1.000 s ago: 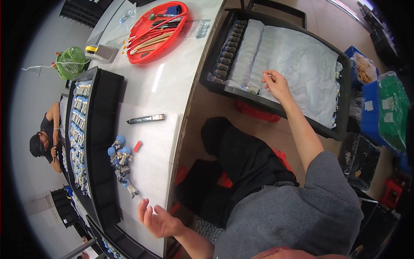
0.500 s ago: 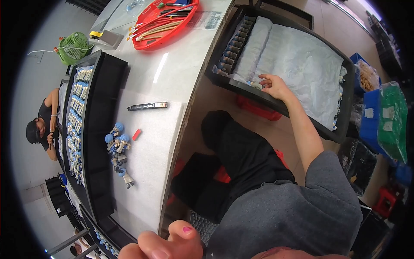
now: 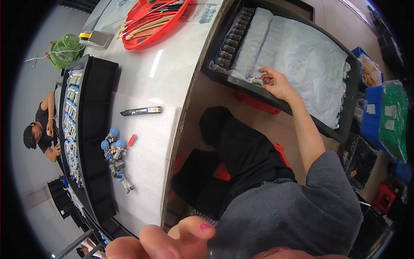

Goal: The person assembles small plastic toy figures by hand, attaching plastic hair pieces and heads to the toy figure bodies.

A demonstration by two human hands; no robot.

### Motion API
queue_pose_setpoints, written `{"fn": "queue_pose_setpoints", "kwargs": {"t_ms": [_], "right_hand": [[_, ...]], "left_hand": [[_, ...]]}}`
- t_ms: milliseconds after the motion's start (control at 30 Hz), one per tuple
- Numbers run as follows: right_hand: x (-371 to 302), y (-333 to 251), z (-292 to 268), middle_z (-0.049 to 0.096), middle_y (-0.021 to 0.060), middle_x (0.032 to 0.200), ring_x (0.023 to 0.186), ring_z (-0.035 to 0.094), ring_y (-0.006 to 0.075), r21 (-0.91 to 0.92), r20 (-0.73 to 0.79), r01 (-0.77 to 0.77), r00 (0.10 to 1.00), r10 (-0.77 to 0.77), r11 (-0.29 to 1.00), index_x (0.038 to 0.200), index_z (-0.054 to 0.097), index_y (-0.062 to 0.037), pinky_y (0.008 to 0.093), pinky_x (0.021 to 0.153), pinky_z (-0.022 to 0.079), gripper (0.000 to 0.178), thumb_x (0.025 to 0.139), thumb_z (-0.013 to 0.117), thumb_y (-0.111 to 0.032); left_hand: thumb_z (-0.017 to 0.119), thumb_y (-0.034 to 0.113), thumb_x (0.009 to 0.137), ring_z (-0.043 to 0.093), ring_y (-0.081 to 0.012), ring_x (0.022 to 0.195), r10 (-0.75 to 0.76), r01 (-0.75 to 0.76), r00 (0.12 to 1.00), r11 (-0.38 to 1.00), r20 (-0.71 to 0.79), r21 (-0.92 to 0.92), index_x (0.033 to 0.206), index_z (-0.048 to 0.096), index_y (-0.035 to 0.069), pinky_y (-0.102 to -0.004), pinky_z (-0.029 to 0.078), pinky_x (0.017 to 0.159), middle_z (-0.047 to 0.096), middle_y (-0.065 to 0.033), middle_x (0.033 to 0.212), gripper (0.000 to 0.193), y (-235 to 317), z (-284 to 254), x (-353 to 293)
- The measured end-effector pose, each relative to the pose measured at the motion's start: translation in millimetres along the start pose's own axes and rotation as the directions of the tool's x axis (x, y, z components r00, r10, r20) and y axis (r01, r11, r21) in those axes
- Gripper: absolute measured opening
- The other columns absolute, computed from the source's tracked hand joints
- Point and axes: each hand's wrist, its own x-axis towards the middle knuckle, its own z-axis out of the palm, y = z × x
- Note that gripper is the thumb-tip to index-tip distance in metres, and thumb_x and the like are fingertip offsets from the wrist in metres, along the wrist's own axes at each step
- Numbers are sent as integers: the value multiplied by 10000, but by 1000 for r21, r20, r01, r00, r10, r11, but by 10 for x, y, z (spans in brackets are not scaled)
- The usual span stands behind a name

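Note:
My right hand (image 3: 279,85) is at the near rim of a black tray (image 3: 297,113). Its fingertips close on a small figurine (image 3: 255,80) with pale blue hair that lies along that rim, beside white padding (image 3: 297,52). Close to the camera at the lower edge, my left hand (image 3: 164,242) has its fingers curled, and a pink nail shows. What those fingers hold, if anything, is hidden. On the white table a loose cluster of blue-haired figurines (image 3: 115,153) lies by a small red block (image 3: 132,140) and a black marker-like tube (image 3: 140,111).
A long black tray (image 3: 98,129) packed with figurines stands along the table's left side. A red tray of brushes (image 3: 148,34), a tape dispenser (image 3: 97,39) and a green basket (image 3: 65,49) are farther back. Blue bins (image 3: 373,110) stand right. A co-worker (image 3: 41,134) sits across.
My right fingers have drawn together around the figurine at the tray rim, which now shows more. My left hand has shifted slightly. The table scene has slid a little left in view.

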Motion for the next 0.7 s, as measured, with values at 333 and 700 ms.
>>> {"fn": "queue_pose_setpoints", "kwargs": {"t_ms": [333, 700], "right_hand": [[-118, -125, -92, 620, 54, 883, 713, 493, 92, 73, -87, 45, 995, -39, 996, 1131, 517, -55, 252, 701, 492, 449, 698, 625, -3], [-324, -847, -109, 632, 59, 898, 760, 557, 101, 162, -196, 195, 967, -162, 967, 1124, 519, -33, 245, 726, 501, 438, 702, 628, 3]], "left_hand": [[663, 452, 744, 121, -227, 1290, -63, 63, 996, 998, -60, -9, 953, 629, 340, -564, 208, 973, 55, 52, 1451, 240, -63, -65, -81], [638, 374, 788, 107, -277, 1298, 314, -315, 949, 943, -23, -111, 809, 664, 221, -585, 206, 955, 95, 0, 1454, 157, -257, -280, -404]]}}
